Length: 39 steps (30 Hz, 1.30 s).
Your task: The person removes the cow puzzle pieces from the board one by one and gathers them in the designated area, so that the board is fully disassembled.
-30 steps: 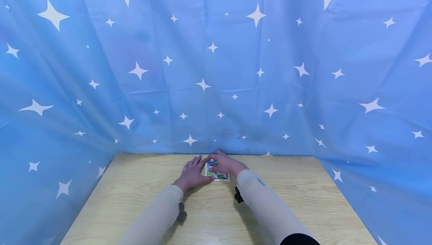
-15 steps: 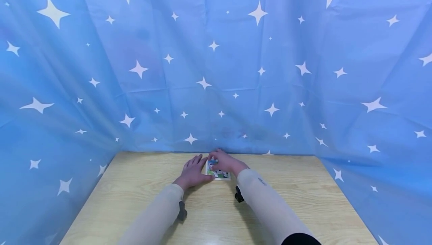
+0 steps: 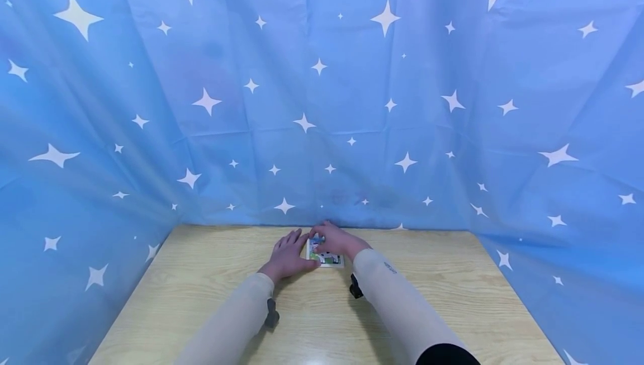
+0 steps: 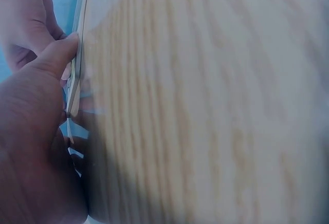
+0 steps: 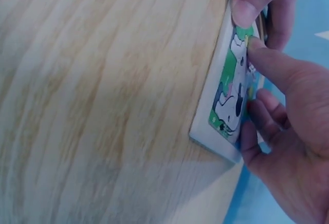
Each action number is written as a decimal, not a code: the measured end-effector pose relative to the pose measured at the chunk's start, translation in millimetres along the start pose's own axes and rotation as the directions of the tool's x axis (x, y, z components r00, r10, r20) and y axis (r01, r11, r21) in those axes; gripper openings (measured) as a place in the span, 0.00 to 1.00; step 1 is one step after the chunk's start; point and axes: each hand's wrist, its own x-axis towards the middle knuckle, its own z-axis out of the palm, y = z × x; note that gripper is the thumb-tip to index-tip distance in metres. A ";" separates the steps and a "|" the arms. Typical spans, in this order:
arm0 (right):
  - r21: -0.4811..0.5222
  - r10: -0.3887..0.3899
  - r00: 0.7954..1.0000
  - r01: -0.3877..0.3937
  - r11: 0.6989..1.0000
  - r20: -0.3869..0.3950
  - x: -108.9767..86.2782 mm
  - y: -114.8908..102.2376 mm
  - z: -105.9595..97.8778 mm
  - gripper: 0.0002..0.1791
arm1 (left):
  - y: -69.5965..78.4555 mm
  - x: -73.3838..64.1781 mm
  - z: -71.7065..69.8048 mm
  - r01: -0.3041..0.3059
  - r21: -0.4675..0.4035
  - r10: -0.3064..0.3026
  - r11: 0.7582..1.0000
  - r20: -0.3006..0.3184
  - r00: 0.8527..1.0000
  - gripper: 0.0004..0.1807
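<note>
A small flat picture puzzle (image 3: 329, 260) with a pale border lies near the table's far edge. Its picture, a black-and-white animal on green, shows in the right wrist view on the puzzle board (image 5: 234, 82). My left hand (image 3: 289, 256) holds the board's left side, with the thumb on the near edge and the fingers along the side. Over the board's upper part, my right hand (image 3: 336, 243) bends its thumb and forefinger round a small blue puzzle piece (image 3: 319, 238). The hand hides most of the piece's outline and the board's far right corner.
The pale wood-grain table (image 3: 427, 298) extends in front and to both sides. A blue curtain (image 3: 352, 91) with white stars hangs directly behind the far edge and along the sides. A dark wrist camera (image 3: 271, 314) sits beneath the left sleeve.
Both hands stay almost where they were. The right fingers shift very slightly over the board's upper part, and the whole head view drifts a little.
</note>
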 end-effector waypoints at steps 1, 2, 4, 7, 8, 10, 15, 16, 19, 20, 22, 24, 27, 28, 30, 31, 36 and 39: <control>0.007 0.001 1.000 -0.001 1.000 0.005 -0.4 -1.0 -0.8 0.21 | 0.3 0.0 -0.1 0.001 -0.001 -0.001 1.000 0.001 1.000 0.56; 0.010 0.002 1.000 -0.002 1.000 0.012 -0.9 -2.0 -1.5 0.20 | 0.6 -0.1 -0.2 0.001 -0.005 -0.001 1.000 0.001 1.000 0.57; 0.023 0.008 1.000 -0.008 1.000 0.026 -2.3 -4.0 -3.1 0.20 | 1.8 -0.7 -0.4 0.003 -0.009 -0.003 1.000 0.003 1.000 0.57; 0.014 0.014 0.999 -0.015 1.000 0.039 -2.4 -4.4 -4.3 0.18 | 2.6 -0.5 -0.2 0.001 -0.010 -0.001 1.000 0.004 1.000 0.57; 0.008 0.013 0.999 -0.013 1.000 0.042 -2.1 -4.5 -4.3 0.16 | 2.7 -0.4 -0.3 0.002 -0.007 -0.002 1.000 0.006 1.000 0.57; -0.007 0.006 0.999 -0.006 1.000 0.040 -1.0 -4.4 -4.1 0.13 | 2.6 -0.5 -1.1 0.007 -0.003 -0.007 1.000 0.009 1.000 0.57; -0.004 0.007 1.000 -0.007 1.000 0.026 -1.1 -5.1 -2.9 0.15 | 5.4 -3.2 -5.6 0.013 -0.007 -0.013 1.000 0.017 1.000 0.58; 0.000 0.009 1.000 -0.009 1.000 0.025 -1.4 -5.1 -2.7 0.18 | 5.8 -3.6 -6.1 0.015 -0.005 -0.014 1.000 0.022 1.000 0.58; 0.008 0.002 1.000 -0.003 1.000 0.024 -1.9 -4.3 -2.4 0.22 | 5.6 -4.2 -6.4 0.013 -0.007 -0.013 1.000 0.029 1.000 0.58; 0.006 -0.003 1.000 0.003 1.000 0.024 -1.9 -4.0 -2.2 0.22 | 5.2 -4.3 -6.1 0.013 -0.008 -0.012 1.000 0.027 1.000 0.58; 0.009 -0.012 1.000 0.012 1.000 0.023 -1.8 -3.5 -2.1 0.23 | 3.1 -3.7 -4.9 0.015 -0.009 -0.015 1.000 0.026 1.000 0.57; 0.014 -0.017 1.000 0.016 1.000 0.022 -1.7 -3.3 -2.1 0.23 | 1.7 -3.0 -4.0 0.014 -0.015 -0.013 1.000 0.020 1.000 0.57; 0.020 -0.016 1.000 0.016 1.000 0.024 -1.4 -3.0 -2.4 0.22 | 0.4 -2.1 -3.2 0.013 -0.027 -0.012 1.000 0.011 1.000 0.56; 0.018 -0.015 1.000 0.015 1.000 0.026 -1.3 -2.9 -2.5 0.22 | 0.4 -1.9 -3.1 0.014 -0.025 -0.014 1.000 0.012 1.000 0.56; 0.020 -0.010 0.999 0.009 1.000 0.032 -0.8 -2.8 -3.0 0.21 | 0.6 -1.7 -3.1 0.013 -0.023 -0.013 1.000 0.010 1.000 0.56; 0.023 -0.006 0.999 0.006 1.000 0.035 -0.7 -2.8 -3.3 0.21 | 0.9 -1.6 -3.1 0.011 -0.021 -0.011 1.000 0.007 1.000 0.56; 0.061 0.012 1.000 -0.012 0.998 0.011 0.4 -2.6 -3.0 0.19 | 2.1 -1.4 -3.1 0.009 -0.006 -0.009 1.000 0.011 1.000 0.57; 0.074 0.004 1.000 -0.002 0.997 -0.023 2.4 -2.4 -1.3 0.17 | 1.0 -0.7 -2.3 0.013 -0.010 -0.012 1.000 0.004 1.000 0.57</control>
